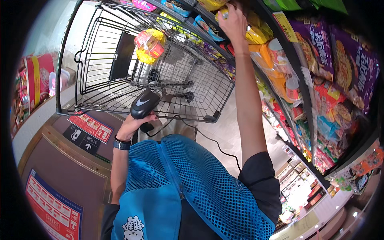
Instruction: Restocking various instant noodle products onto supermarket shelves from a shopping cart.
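My left hand (134, 125) is wrapped round the grip of a black handheld scanner (145, 103), whose cable loops down in front of my body. My right arm stretches up to the shelf, where my right hand (234, 25) has its fingers curled on a yellow package (224, 13) among others; the fingertips are partly hidden. In front of me stands a black wire shopping cart (100, 46). A bundle of red tubs in yellow wrap (150, 45) is in the cart, beyond the scanner.
To the right, shelves hold purple bags (354, 60), orange packs (268, 66) and several other bright packages. A brown cabinet (68, 166) with posters stands at my left. Farther left is a red box (38, 82). Tiled floor (228, 140) shows beneath the cart.
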Demonstrator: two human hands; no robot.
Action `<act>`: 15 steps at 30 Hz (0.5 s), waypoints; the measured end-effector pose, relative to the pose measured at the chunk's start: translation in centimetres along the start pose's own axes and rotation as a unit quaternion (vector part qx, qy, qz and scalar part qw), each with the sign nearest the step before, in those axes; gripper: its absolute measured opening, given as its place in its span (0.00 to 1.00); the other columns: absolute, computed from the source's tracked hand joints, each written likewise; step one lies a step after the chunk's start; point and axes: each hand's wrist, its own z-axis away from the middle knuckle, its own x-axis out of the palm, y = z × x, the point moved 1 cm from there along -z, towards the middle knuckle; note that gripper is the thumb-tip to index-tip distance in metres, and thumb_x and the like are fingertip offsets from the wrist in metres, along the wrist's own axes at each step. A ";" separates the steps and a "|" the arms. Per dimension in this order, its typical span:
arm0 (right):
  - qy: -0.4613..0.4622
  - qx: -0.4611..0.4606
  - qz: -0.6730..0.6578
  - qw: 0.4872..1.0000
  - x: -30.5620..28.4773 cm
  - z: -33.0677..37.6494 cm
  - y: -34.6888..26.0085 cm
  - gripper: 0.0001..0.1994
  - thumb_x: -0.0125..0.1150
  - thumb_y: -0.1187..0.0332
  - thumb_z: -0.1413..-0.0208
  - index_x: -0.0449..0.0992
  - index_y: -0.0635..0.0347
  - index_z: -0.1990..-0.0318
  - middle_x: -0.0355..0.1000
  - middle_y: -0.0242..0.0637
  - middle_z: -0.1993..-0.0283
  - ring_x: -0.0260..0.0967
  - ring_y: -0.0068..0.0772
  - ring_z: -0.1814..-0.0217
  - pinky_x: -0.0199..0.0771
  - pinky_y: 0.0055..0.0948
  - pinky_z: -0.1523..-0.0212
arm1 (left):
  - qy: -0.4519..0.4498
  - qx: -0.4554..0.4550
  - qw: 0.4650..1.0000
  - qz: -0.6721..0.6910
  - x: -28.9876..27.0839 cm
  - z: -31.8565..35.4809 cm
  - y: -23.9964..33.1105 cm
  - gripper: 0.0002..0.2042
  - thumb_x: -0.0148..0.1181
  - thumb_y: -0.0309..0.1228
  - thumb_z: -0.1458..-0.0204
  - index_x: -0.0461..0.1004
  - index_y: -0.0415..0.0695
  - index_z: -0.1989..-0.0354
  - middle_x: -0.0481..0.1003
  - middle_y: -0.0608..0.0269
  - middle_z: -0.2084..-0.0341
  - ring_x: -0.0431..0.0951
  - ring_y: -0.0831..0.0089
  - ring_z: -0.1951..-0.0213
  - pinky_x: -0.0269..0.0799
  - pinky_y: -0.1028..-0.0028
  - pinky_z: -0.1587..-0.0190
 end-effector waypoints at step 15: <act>-0.275 0.312 -0.223 0.881 21.6 13.4 -15.5 0.40 0.69 0.45 0.60 0.64 0.68 0.48 0.61 0.61 0.45 0.60 0.56 0.42 0.63 0.42 0.44 | 0.052 0.005 0.993 0.103 -9.2 3.1 -0.6 0.13 0.66 0.26 0.53 0.73 0.39 0.59 0.77 0.64 0.67 0.77 0.76 0.62 0.72 0.76 0.57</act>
